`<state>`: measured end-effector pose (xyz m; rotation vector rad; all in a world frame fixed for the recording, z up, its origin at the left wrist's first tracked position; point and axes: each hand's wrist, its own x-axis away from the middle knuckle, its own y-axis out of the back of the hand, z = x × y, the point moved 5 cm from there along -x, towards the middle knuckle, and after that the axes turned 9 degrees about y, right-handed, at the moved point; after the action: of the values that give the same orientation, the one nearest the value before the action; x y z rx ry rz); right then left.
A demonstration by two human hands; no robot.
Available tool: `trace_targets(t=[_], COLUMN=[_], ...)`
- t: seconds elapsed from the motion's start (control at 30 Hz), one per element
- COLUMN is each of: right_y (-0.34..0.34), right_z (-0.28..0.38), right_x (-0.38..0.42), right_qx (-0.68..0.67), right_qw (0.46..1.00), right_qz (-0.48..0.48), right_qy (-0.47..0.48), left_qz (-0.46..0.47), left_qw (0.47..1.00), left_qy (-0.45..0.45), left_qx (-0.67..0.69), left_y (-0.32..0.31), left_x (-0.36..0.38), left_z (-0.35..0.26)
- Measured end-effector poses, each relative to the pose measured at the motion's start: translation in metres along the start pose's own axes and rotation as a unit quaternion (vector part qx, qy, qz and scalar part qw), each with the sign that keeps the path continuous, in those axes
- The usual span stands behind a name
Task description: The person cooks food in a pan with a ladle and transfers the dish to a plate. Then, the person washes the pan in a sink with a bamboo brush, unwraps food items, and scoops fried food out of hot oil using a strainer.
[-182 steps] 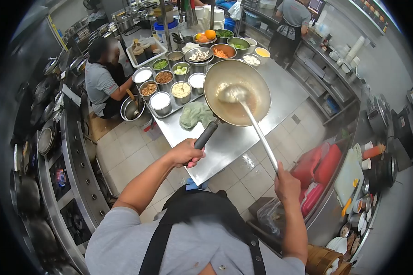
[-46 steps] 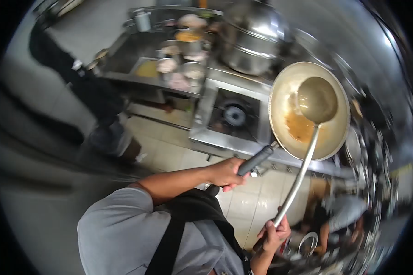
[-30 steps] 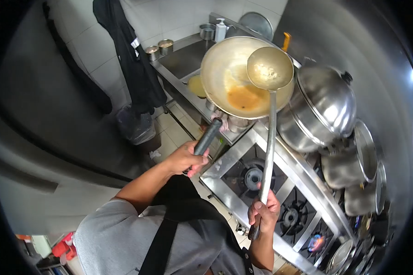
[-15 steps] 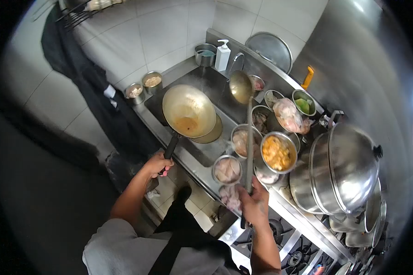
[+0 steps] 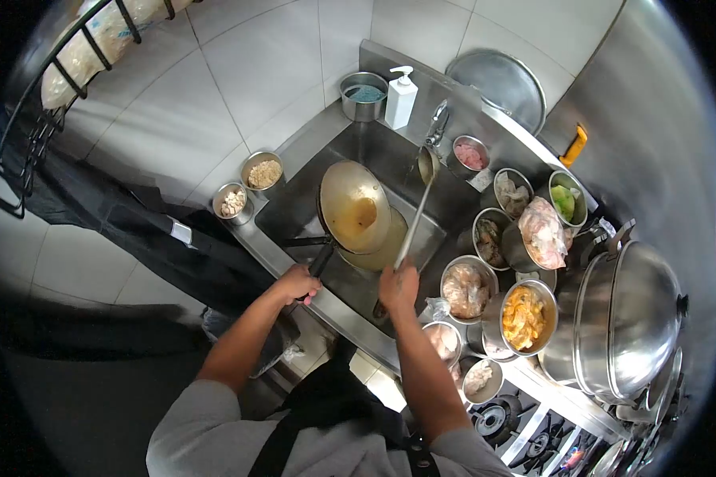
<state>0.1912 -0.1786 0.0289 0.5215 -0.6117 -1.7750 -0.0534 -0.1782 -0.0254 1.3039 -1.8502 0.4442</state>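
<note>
My left hand (image 5: pixel 297 285) is wrapped round the black handle of a wok (image 5: pixel 344 199), tilted over the sink (image 5: pixel 294 179). Brownish liquid lies in the wok, and a second pan (image 5: pixel 384 248) shows partly beneath it. The long handle of a ladle (image 5: pixel 416 219) is gripped in my right hand (image 5: pixel 398 285); its bowl is up near the faucet (image 5: pixel 437 119). To the right of that hand stand metal pots, one with pale meat (image 5: pixel 466 291) and one with orange pieces (image 5: pixel 523 318).
Two small pots (image 5: pixel 263 172) stand on the sink's left rim. A soap bottle (image 5: pixel 402 99) and a round lid (image 5: pixel 497 86) are at the back. On the right are a large domed steamer (image 5: pixel 636 318) and stove burners (image 5: pixel 495 419). A wire rack (image 5: pixel 75 87) hangs at upper left.
The wok has tilted more to the right, its liquid shifting. My right hand has moved left and up, away from the pots to over the sink with the ladle. The view has shifted.
</note>
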Motion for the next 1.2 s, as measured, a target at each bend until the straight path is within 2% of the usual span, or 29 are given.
trace_targets(t=[0.07,0.17,0.27,0.4,0.43,0.53,0.63,0.73,0.83,0.93,1.03,1.13,1.17,1.2], right_y=[0.0,0.007,0.015,0.011,0.009,-0.007,-0.025,-0.047,-0.041,-0.023,-0.016,-0.027,-0.035,-0.04], right_z=[-0.001,-0.005,-0.003,-0.018,-0.023,-0.035,-0.033,-0.035,-0.008,0.009,-0.007,-0.039,-0.041,-0.041], right_x=[0.024,0.036,0.038,0.031,0.028,0.027,0.024,0.003,-0.002,0.015,0.03,0.022,0.017,0.012], right_qx=[-0.009,-0.224,-0.31,-0.396,-0.377,-0.387,-0.419,-0.425,-0.356,-0.337,-0.372,-0.545,-0.617,-0.661], right_qw=[0.999,0.966,0.937,0.884,0.893,0.878,0.852,0.861,0.903,0.913,0.889,0.752,0.681,0.639], right_qz=[-0.039,0.047,0.075,0.062,0.068,0.043,-0.022,0.022,0.077,0.121,0.109,0.119,0.112,0.108], right_qy=[0.021,-0.121,-0.144,-0.24,-0.234,-0.277,-0.313,-0.278,-0.23,-0.197,-0.242,-0.35,-0.378,-0.379], left_qz=[-0.035,-0.074,-0.055,-0.024,-0.013,0.009,0.033,0.05,0.053,0.048,0.052,0.056,0.058,0.059], left_qw=[0.998,0.989,0.993,0.996,0.996,0.995,0.994,0.988,0.982,0.979,0.98,0.983,0.985,0.986], left_qy=[-0.022,-0.024,-0.044,-0.021,-0.012,-0.006,0.006,0.037,0.047,0.042,0.039,0.057,0.068,0.076], left_qx=[-0.045,-0.125,-0.092,-0.087,-0.083,-0.096,-0.101,-0.143,-0.178,-0.196,-0.189,-0.162,-0.148,-0.135], left_y=[0.007,0.016,0.016,-0.006,-0.011,-0.03,-0.044,-0.051,-0.052,-0.048,-0.042,-0.033,-0.03,-0.026], left_x=[-0.012,-0.023,-0.041,-0.054,-0.056,-0.047,-0.061,-0.071,-0.089,-0.074,-0.084,-0.093,-0.087,-0.085], left_z=[-0.007,-0.026,-0.032,-0.044,-0.045,-0.059,-0.053,-0.055,-0.057,-0.081,-0.083,-0.073,-0.073,-0.074])
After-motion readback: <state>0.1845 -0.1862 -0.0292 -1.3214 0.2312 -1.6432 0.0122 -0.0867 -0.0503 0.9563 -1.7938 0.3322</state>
